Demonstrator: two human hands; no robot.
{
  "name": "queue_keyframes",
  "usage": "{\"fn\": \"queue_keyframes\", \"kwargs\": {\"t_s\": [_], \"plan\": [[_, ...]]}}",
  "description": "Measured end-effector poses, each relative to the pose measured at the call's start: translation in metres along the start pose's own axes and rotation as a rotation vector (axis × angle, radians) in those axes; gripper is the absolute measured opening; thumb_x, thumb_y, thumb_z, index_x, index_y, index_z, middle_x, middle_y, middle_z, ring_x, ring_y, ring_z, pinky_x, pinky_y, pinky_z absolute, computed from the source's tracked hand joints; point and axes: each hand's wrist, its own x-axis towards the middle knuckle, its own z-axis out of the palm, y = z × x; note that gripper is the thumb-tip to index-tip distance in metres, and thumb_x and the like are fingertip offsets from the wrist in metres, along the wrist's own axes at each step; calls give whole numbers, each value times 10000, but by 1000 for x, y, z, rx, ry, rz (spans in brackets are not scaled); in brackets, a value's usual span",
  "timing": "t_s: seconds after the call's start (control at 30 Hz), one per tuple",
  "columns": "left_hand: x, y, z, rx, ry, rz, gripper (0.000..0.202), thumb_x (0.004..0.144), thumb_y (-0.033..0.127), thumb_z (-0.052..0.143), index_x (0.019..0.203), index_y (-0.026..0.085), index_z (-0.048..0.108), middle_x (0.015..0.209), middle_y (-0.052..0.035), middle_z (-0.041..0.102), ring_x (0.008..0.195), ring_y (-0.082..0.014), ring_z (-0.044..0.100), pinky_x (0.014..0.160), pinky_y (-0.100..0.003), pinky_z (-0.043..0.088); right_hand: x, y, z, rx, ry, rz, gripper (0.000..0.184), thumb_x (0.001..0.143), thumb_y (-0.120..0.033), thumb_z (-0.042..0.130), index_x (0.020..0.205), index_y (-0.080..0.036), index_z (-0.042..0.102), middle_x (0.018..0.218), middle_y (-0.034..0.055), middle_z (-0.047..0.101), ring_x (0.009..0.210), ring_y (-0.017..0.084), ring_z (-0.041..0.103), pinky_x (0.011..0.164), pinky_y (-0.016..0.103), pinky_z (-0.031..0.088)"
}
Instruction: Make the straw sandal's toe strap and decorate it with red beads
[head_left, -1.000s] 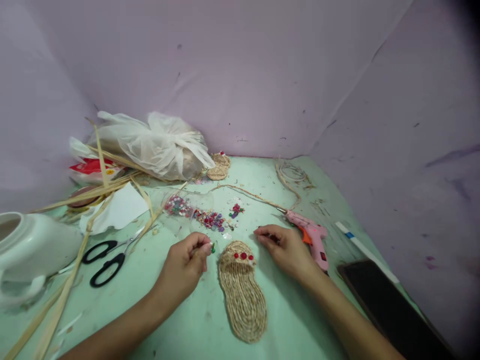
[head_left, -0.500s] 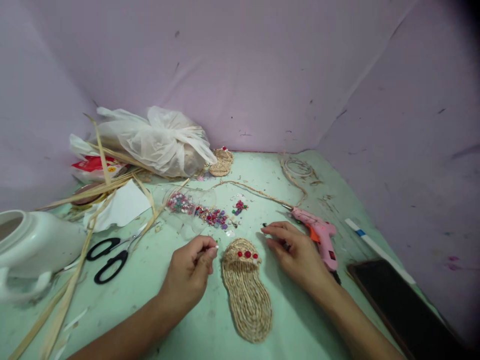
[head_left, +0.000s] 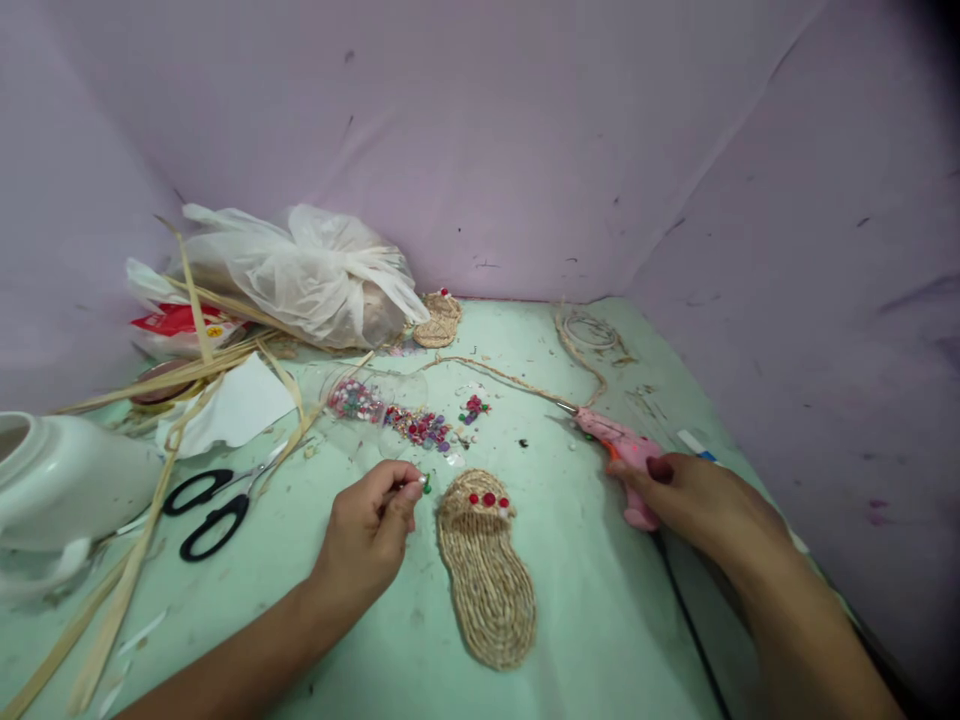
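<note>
My left hand (head_left: 379, 510) is closed in a pinch, with a small green bead (head_left: 427, 484) and a bit of white showing at its fingertips. Just right of it lies a woven straw slipper (head_left: 491, 590), flat on the table, with three red beads (head_left: 489, 499) and a pale one across its strap. My right hand (head_left: 690, 500) is wrapped round the handle of a pink glue gun (head_left: 619, 440), whose metal nozzle points left. A tiny dark piece (head_left: 523, 442) lies between slipper and gun. Mixed beads (head_left: 420, 428) spill from a clear plastic container (head_left: 337, 375) beyond my left hand.
Black-handled scissors (head_left: 217, 510), straw strips (head_left: 142, 560) and a white jug (head_left: 75, 485) occupy the left. Behind are a knotted plastic bag (head_left: 315, 270) and a second slipper (head_left: 439, 320). A braided cord (head_left: 510, 377) runs to the back right. The gun's black cable (head_left: 690, 620) trails toward me.
My right hand has moved right and taken hold of the glue gun. The dark piece from its fingertips now lies on the table. My left hand keeps its pinch, the green bead showing more.
</note>
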Motion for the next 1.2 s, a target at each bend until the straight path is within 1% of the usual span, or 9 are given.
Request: {"fn": "queue_keyframes", "kwargs": {"t_s": [0.23,0.37,0.5,0.63,0.87,0.97,1.07,1.13,1.2], "plan": [[1,-2,0,2,16,-23,176,816,351,455,798,189,522,492,52,499,448,-112,482,460,-215,403,4,2,8,226,-97,-27,269,667,-457,595,722,-194,584,612,34,674,565,206,613,482,281,367],[0,-4,1,12,10,-10,185,818,358,452,805,188,526,496,51,506,450,-114,489,459,-217,403,7,2,12,446,-74,-6,278,647,-334,608,865,-162,591,561,2,599,501,174,575,460,267,370],[0,-4,0,85,24,-8,189,819,357,449,792,192,538,483,58,493,432,-115,490,446,-217,393,-1,-5,9,748,-94,7,237,601,-274,633,822,-194,607,623,-8,568,551,145,530,460,237,388],[2,-4,2,334,61,66,197,820,334,445,804,194,584,584,20,586,513,-142,550,504,-247,414,-12,-8,6,1173,-126,-41,245,502,-253,714,717,-200,609,642,-8,572,532,120,481,435,216,361],[8,-3,3,628,16,136,233,830,256,412,900,190,624,891,-43,693,789,-210,647,670,-316,469,-9,-7,12,1448,77,-42,345,421,-243,797,660,-170,560,517,-38,547,454,85,436,411,201,321],[9,12,-4,698,32,231,267,838,247,404,989,184,615,927,-55,688,783,-209,650,666,-317,474,-10,-6,12,1547,124,-40,311,446,-256,797,628,-163,564,471,-41,524,449,83,444,404,196,334],[22,45,-3,756,42,385,255,840,248,406,899,172,643,857,-65,683,751,-213,641,658,-321,465,-18,-6,11,1676,97,-59,273,503,-283,789,643,-174,582,553,-30,561,475,81,467,461,210,441],[42,70,9,777,-27,455,265,838,225,401,802,163,656,788,-73,675,734,-216,630,673,-330,454,-24,-6,9,1754,59,-68,296,521,-297,792,717,-184,600,702,-15,610,497,75,477,539,253,520],[68,90,30,748,-221,509,238,801,187,433,776,150,667,789,-90,679,732,-216,619,656,-319,444,-29,-7,7,1812,26,-82,362,530,-315,794,813,-196,604,846,-2,627,519,73,494,597,301,556]]}}
